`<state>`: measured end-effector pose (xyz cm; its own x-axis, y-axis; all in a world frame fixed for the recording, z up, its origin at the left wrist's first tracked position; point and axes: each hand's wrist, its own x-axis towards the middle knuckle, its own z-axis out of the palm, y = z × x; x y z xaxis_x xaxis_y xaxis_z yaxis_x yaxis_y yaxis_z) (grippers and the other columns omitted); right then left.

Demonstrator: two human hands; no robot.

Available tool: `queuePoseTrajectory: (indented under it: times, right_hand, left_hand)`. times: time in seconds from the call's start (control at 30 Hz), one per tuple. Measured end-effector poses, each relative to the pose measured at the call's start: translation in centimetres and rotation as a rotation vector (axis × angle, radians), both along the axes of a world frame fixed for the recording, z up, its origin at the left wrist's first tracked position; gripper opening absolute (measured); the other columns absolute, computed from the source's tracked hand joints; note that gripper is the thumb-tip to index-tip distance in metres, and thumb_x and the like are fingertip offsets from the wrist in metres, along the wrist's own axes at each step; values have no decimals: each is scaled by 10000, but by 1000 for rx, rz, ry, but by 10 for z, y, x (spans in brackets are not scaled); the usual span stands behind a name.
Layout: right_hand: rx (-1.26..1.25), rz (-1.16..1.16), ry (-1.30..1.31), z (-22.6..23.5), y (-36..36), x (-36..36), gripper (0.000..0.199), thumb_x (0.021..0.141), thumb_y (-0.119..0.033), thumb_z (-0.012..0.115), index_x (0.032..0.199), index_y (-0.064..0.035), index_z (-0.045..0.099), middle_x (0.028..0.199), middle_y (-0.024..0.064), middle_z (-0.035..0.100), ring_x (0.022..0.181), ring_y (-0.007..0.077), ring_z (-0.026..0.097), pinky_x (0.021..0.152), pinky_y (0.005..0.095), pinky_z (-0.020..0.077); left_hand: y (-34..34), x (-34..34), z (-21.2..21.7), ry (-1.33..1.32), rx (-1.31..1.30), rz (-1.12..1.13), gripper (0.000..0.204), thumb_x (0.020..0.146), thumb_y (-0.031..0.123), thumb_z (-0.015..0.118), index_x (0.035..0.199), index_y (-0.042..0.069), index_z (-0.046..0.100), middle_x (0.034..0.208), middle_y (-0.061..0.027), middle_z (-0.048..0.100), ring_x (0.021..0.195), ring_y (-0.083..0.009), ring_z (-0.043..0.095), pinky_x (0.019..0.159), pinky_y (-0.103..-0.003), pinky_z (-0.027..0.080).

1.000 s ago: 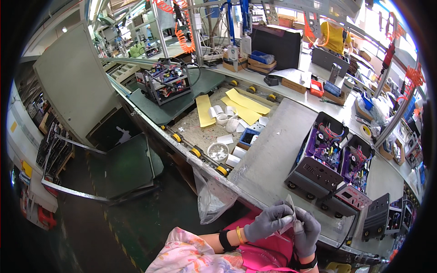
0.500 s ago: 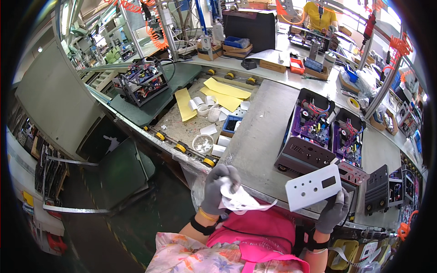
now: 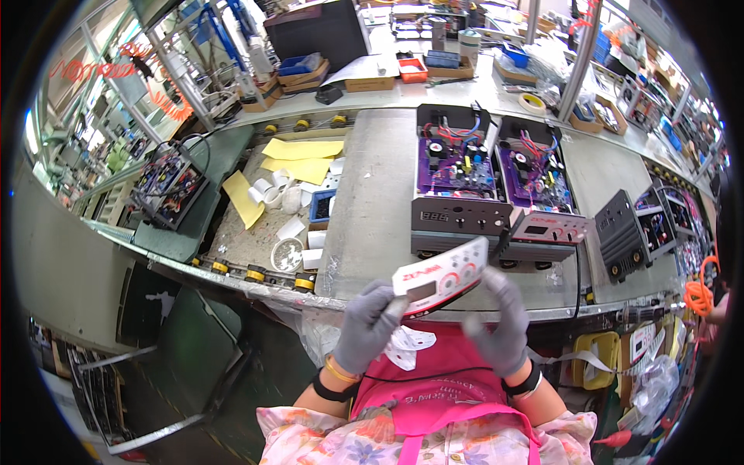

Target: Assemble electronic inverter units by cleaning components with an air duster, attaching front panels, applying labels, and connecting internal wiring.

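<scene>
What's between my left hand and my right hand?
In the head view, a white faceplate, gripped at one end by your left hand, is between it and your open right hand; a white cut-out sheet shows lower down.

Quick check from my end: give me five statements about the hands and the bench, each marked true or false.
1. The left hand holds the white panel. True.
2. The right hand is bare. False: the right hand wears a grey glove.
3. The yellow sheets lie right of the two side-by-side purple machines. False: the yellow sheets lie left of them.
4. The apron is green. False: the apron is pink.
5. The red tray sits on the far bench. True.
</scene>
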<state>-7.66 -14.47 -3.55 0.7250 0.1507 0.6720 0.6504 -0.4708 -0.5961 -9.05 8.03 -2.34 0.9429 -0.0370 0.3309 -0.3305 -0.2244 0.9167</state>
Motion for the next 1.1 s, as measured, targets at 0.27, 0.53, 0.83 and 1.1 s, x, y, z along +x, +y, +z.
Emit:
queuePoseTrajectory:
  times: [0.27,0.53,0.83,1.1]
  right_hand:
    - [629,108,695,-23,-24,36,229,958,-204,602,1030,7,653,899,14,652,830,63,564,771,239,460]
    - [693,-23,527,-37,-12,75,261,966,-254,619,983,3,662,803,-15,625,751,50,538,699,227,453]
    - [712,-88,491,-45,-9,77,280,972,-262,608,994,11,664,795,-14,624,748,51,532,697,230,453]
    - [691,-125,473,-46,-8,79,268,972,-249,608,981,13,662,779,-13,621,745,44,518,692,226,451]
  left_hand:
    - [11,45,-6,99,-62,-131,137,938,75,581,944,-37,658,823,-61,607,747,-116,550,664,-247,441]
    - [-6,99,-24,236,-230,-18,187,934,157,648,973,-24,677,782,26,620,722,-42,495,638,-211,424]
    - [-11,106,-33,174,-189,26,211,930,178,666,969,-28,687,761,33,606,719,-34,477,625,-211,415]
    - [-11,111,-40,74,-160,28,213,930,200,669,982,-6,682,617,56,528,498,3,396,435,-191,285]
